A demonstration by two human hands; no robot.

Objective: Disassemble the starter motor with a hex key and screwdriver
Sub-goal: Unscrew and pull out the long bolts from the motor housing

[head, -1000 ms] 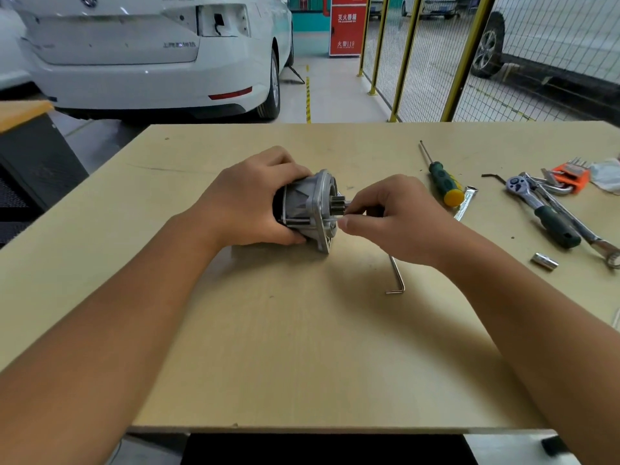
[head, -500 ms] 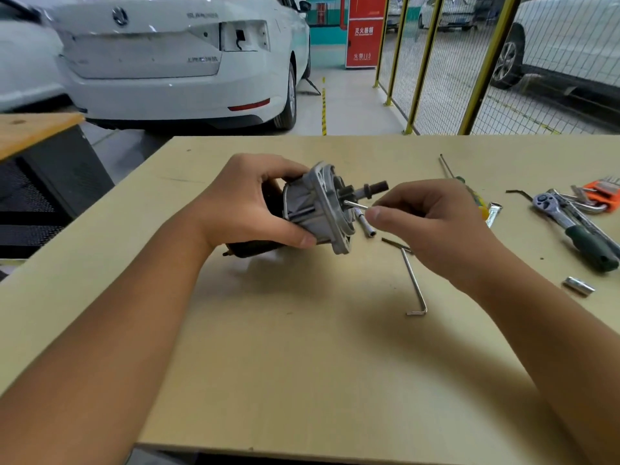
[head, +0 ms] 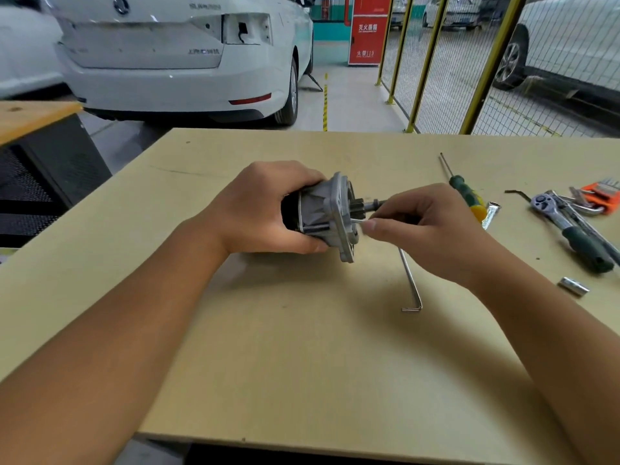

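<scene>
The starter motor, with a grey aluminium nose housing and a black body, lies sideways just above the wooden table. My left hand grips its body from the left. My right hand pinches a thin silver bolt sticking out of the housing flange, just below the pinion gear and shaft. A long silver hex key lies on the table under my right wrist. A green and yellow screwdriver lies behind my right hand.
At the right lie a ratchet wrench with a green handle, an orange hex key set, a small black hex key and a loose socket. A white car and yellow fence posts stand beyond the table.
The motor came down from a tilt to lie level. My right hand moved in close to the flange, and its fingers now pinch the thin bolt there.
</scene>
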